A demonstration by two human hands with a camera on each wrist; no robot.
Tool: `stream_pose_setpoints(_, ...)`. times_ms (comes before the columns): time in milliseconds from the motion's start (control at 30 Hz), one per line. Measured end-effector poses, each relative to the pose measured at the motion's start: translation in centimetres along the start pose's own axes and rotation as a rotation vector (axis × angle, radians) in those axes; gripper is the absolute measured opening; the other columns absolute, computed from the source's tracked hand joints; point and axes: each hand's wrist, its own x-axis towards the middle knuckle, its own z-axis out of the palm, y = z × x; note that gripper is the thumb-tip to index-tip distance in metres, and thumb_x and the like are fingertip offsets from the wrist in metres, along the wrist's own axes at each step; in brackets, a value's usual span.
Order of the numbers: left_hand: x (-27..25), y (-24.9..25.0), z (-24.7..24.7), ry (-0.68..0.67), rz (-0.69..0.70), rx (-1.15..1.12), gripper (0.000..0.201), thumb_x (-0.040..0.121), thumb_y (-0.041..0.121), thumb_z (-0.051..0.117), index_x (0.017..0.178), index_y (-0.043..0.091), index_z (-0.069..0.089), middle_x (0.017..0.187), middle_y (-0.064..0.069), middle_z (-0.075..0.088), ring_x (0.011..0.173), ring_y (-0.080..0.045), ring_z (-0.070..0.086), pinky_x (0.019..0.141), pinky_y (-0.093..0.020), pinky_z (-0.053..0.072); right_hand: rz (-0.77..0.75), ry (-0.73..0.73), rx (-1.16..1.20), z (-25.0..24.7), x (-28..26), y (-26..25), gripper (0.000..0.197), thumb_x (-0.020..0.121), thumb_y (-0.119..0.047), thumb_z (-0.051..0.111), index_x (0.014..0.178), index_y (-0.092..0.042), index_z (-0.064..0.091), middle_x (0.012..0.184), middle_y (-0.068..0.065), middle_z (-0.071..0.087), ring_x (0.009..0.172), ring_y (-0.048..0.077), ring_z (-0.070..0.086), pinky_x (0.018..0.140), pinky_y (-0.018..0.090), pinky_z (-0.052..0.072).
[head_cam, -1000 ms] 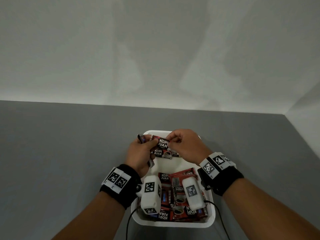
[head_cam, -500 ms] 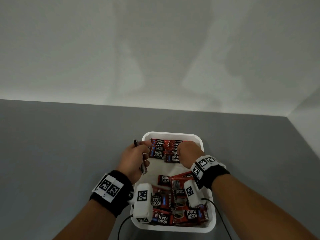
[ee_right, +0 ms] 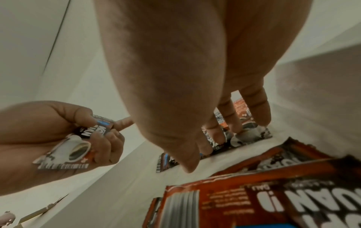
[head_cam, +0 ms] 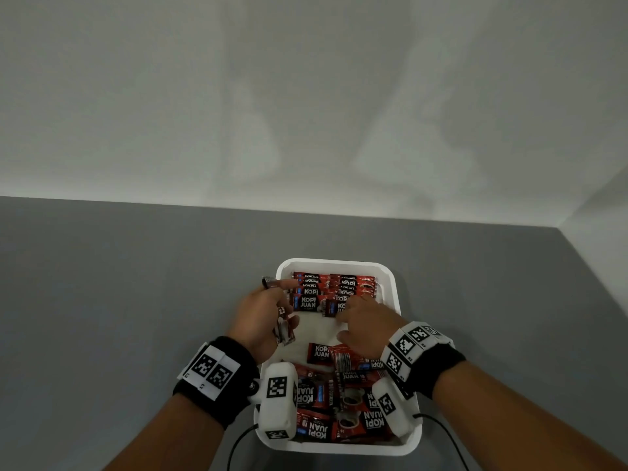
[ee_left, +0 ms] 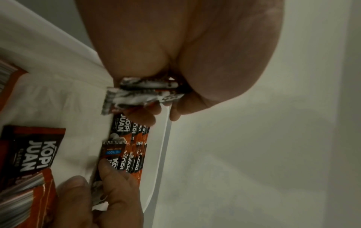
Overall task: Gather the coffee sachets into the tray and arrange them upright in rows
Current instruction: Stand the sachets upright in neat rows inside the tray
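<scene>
A white tray (head_cam: 396, 294) lies on the grey table. Two rows of red and black coffee sachets (head_cam: 334, 287) stand upright at its far end. A loose pile of sachets (head_cam: 339, 402) lies flat at the near end. My left hand (head_cam: 282, 300) grips a couple of sachets (head_cam: 283, 329) at the tray's left rim, index finger stretched out; the left wrist view shows these held sachets (ee_left: 142, 92) edge-on. My right hand (head_cam: 346, 314) rests straight fingers (ee_right: 224, 123) on the front sachet of the right row (ee_left: 113, 154), thumb apart from it.
Between the rows and the pile the tray floor (head_cam: 316, 331) is bare white. Grey table (head_cam: 136, 283) surrounds the tray, with a white wall behind and to the right. Thin black cables (head_cam: 238, 443) trail off the wrist cameras near the tray's front.
The sachet both hands held above the tray now stands in the right row. Both hands have come down, the left one drawing back to the left rim with its sachets.
</scene>
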Motion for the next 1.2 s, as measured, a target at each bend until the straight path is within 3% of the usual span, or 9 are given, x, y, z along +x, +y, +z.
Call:
stream_pose_setpoints(167,0.2,0.1,-0.4,-0.047,0.016,0.004,0.033,0.093,-0.009,0.039,0.114,-0.001,0.063,0.113,-0.027,0.068,0.098,-0.037,0.066,0.08,-0.045,0.059,0.019,0.005,0.004,0.2,0.1,0.2,0.042,0.098,-0.044,0.048,0.132,-0.023,0.06,0.13,0.001,0.047,0.127,0.022,0.042,0.104,0.045,0.044)
stream_pose_setpoints(300,0.2,-0.2,-0.6,-0.023,0.041,0.043,0.023,0.094,-0.002,0.05,0.111,0.0,0.066,0.106,-0.027,0.073,0.096,-0.042,0.069,0.089,-0.056,0.055,-0.014,0.055,0.126,-0.1,-0.3,0.5,0.043,0.097,-0.042,0.053,0.135,-0.022,0.06,0.13,-0.001,0.048,0.127,0.018,0.042,0.108,0.041,0.043)
stream_pose_setpoints(467,0.1,0.0,-0.1,-0.003,0.071,0.029,0.007,0.091,0.005,0.067,0.098,0.004,0.066,0.079,-0.017,0.063,0.05,-0.017,0.05,0.043,-0.023,0.038,-0.064,0.298,0.723,-2.8,-1.1,-1.1,0.023,0.096,-0.021,0.063,0.117,-0.021,0.073,0.107,-0.008,0.071,0.094,0.005,0.066,0.083,0.017,0.051)
stream_pose_setpoints(600,0.0,0.5,0.3,-0.091,0.163,-0.001,0.025,0.089,0.005,0.071,0.11,-0.008,0.066,0.099,-0.033,0.069,0.079,-0.045,0.068,0.071,-0.045,0.057,-0.034,0.281,1.221,-4.6,-1.9,-2.3,0.03,0.092,0.0,0.056,0.104,-0.021,0.074,0.101,0.005,0.077,0.082,0.027,0.073,0.074,0.034,0.062)
stream_pose_setpoints(633,-0.2,0.6,0.3,-0.1,0.172,0.001,0.023,0.09,0.004,0.07,0.11,-0.007,0.066,0.096,-0.029,0.07,0.077,-0.04,0.07,0.07,-0.043,0.059,-0.038,0.293,1.238,-5.0,-2.0,-2.5,0.026,0.091,-0.001,0.061,0.102,-0.021,0.074,0.098,0.005,0.077,0.079,0.026,0.072,0.073,0.034,0.062)
stream_pose_setpoints(733,-0.6,1.0,0.5,-0.074,0.195,0.013,0.008,0.091,-0.002,0.066,0.099,-0.002,0.068,0.078,-0.015,0.068,0.054,-0.017,0.062,0.046,-0.025,0.047,-0.049,0.388,0.982,-5.5,-1.9,-2.5,0.014,0.085,-0.013,0.079,0.096,-0.021,0.076,0.085,-0.001,0.075,0.063,0.012,0.067,0.061,0.022,0.055)
stream_pose_setpoints(833,0.2,1.3,-0.7,0.054,0.211,-0.018,0.013,0.089,-0.003,0.065,0.088,0.01,0.067,0.076,-0.009,0.069,0.058,-0.014,0.061,0.044,-0.023,0.042,-0.023,0.384,0.846,-5.8,-1.1,-1.8,0.012,0.081,-0.015,0.082,0.09,-0.021,0.077,0.079,-0.006,0.072,0.05,-0.004,0.056,0.052,0.015,0.044)
stream_pose_setpoints(1033,1.1,1.3,-2.6,0.172,0.133,-0.113,0.012,0.093,0.003,0.058,0.101,0.005,0.068,0.085,-0.004,0.056,0.066,-0.014,0.052,0.052,-0.027,0.046,0.144,0.252,0.464,-4.0,1.7,-0.9,0.008,0.079,-0.018,0.078,0.084,-0.024,0.077,0.089,-0.016,0.066,0.085,0.006,0.064,0.066,0.016,0.042)
stream_pose_setpoints(1200,0.6,0.5,-2.7,0.125,0.073,-0.049,0.027,0.089,-0.003,0.042,0.1,0.0,0.067,0.072,-0.008,0.049,0.064,-0.019,0.049,0.058,-0.033,0.054,0.107,0.192,0.379,-1.6,4.1,-2.2,0.01,0.082,-0.019,0.079,0.092,-0.017,0.077,0.103,-0.003,0.071,0.097,0.016,0.065,0.083,0.025,0.048)
